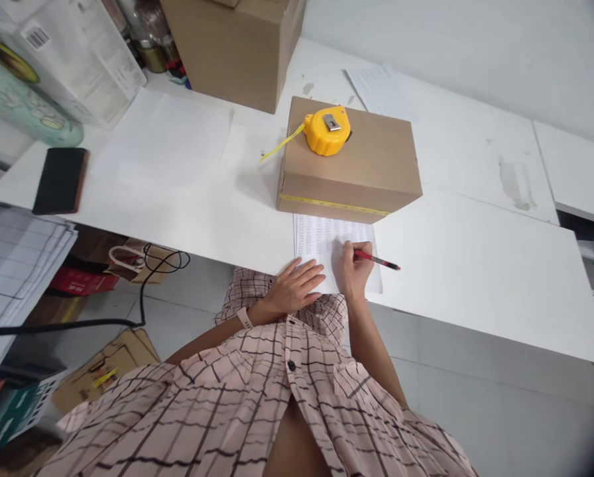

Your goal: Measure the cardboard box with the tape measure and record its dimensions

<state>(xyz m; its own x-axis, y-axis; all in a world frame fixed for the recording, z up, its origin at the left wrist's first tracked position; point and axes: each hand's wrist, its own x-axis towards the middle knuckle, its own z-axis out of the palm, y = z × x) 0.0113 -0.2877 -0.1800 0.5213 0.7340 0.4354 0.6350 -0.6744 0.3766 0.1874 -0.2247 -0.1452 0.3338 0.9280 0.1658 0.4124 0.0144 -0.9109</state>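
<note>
The slim red pen (370,256) darkens to black at its end; the flat paper sheet (321,244) is white, patterned with grey columns of print. The brown rectangular cardboard box (381,149) bears a yellow strip (334,205); the rounded plastic tape measure (321,142) is orange-yellow — its metal clip (331,122) silver. Dark lines check the pale pink cloth shirt (217,397). The flat rectangular phone (58,180) is black with a reddish edge, the cylindrical bottle (28,109) mint green, the long tabletop (476,265) white with grey stains (516,182).

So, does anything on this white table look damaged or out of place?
Yes: on the right, a greyish patch interrupts the white table. It looks odd, like peeling or a stain; I can't tell which.
</note>
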